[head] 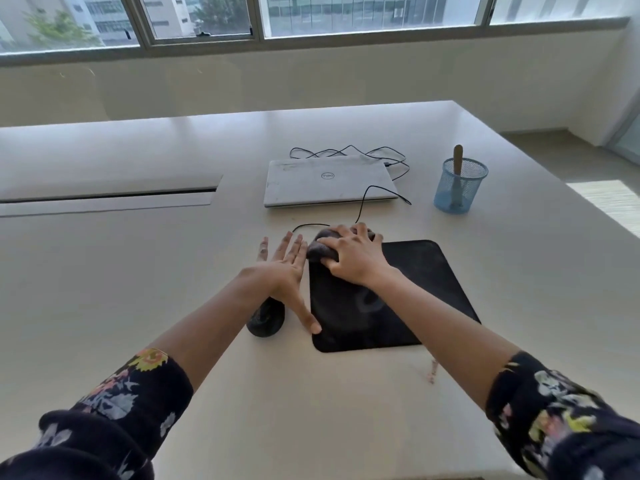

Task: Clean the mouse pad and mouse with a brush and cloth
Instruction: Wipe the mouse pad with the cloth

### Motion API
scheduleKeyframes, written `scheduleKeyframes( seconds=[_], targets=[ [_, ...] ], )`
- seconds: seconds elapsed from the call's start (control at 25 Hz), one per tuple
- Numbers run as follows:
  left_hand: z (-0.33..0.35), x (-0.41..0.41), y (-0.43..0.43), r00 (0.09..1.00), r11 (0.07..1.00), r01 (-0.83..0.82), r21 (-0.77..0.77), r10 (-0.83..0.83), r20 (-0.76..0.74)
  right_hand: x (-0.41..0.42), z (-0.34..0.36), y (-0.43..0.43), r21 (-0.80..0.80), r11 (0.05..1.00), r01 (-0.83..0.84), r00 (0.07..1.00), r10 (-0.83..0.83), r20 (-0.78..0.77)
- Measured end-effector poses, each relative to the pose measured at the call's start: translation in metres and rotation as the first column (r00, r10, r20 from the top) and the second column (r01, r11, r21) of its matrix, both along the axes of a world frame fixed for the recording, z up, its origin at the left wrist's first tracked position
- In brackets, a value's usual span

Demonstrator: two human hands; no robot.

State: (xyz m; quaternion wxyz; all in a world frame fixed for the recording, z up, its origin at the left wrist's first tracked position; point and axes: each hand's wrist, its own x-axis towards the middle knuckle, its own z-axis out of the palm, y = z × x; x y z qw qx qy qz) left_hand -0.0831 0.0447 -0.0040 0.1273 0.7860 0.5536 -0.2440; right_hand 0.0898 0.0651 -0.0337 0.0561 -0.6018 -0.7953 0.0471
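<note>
A black mouse pad (422, 289) lies on the white table in front of me. My right hand (353, 258) grips a bunched grey cloth (317, 249) and presses it on the pad's far left corner. My left hand (287, 268) lies flat with straight fingers just left of the pad, its thumb touching the pad's left edge. The black mouse (265, 322) sits on the table left of the pad, partly hidden under my left forearm. A brush with a wooden handle (458, 159) stands in a blue mesh cup (457, 188) at the far right.
A closed silver laptop (329, 181) lies beyond the pad, with black cables (363, 199) looping around it and toward my hands. A cable slot (110, 195) runs along the table at left. The table's right edge drops off past the cup.
</note>
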Motion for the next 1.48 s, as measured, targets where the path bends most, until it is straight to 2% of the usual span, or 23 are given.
scheduleKeyframes(
  seconds=[0.08,0.24,0.44,0.6,0.68,0.84,0.92,1.0,1.08,1.32,1.48],
  targets=[
    [0.0,-0.002,-0.003,1.0,1.0,-0.024,0.008,0.024,-0.005,-0.003,-0.002,0.0,0.028,0.999,0.035,0.999,-0.035,0.011],
    [-0.001,-0.004,-0.004,1.0,0.998,-0.001,0.056,0.001,-0.008,0.004,-0.023,-0.033,0.108,0.985,-0.133,0.99,0.138,-0.041],
    [0.0,-0.002,-0.004,1.0,0.999,0.022,0.039,-0.022,0.007,-0.002,-0.011,-0.014,0.053,0.998,0.04,0.998,-0.038,-0.039],
    [0.0,-0.001,-0.002,1.0,1.0,0.012,0.021,-0.013,0.012,0.005,-0.013,-0.018,0.066,0.996,-0.055,0.998,0.057,-0.029],
    [0.002,0.0,-0.002,1.0,1.0,0.015,0.017,-0.015,0.002,0.019,-0.014,-0.017,0.092,0.995,0.035,0.999,-0.032,-0.035],
    [0.001,-0.001,-0.003,0.999,0.999,0.036,0.008,-0.036,-0.002,0.046,-0.008,-0.014,0.051,0.939,0.341,0.94,-0.339,-0.028],
    [0.002,0.002,-0.002,0.998,0.998,0.066,0.01,-0.065,-0.009,0.036,-0.007,-0.018,0.059,0.946,0.318,0.948,-0.317,-0.029],
    [0.003,0.006,0.0,0.995,0.995,0.097,0.006,-0.097,-0.024,0.016,-0.01,-0.028,0.078,0.98,0.185,0.982,-0.182,-0.039],
    [0.005,0.007,0.001,0.995,0.995,0.1,-0.025,-0.1,-0.026,0.004,-0.014,-0.032,0.09,0.987,0.13,0.991,-0.126,-0.049],
    [0.006,0.013,0.005,0.989,0.995,0.095,-0.032,-0.098,-0.113,0.005,-0.021,-0.034,0.154,0.965,0.212,0.977,-0.212,-0.012],
    [0.007,0.013,0.008,0.989,0.995,0.085,-0.048,-0.09,-0.114,0.074,-0.02,-0.029,0.118,0.915,0.386,0.922,-0.388,-0.011]
  ],
)
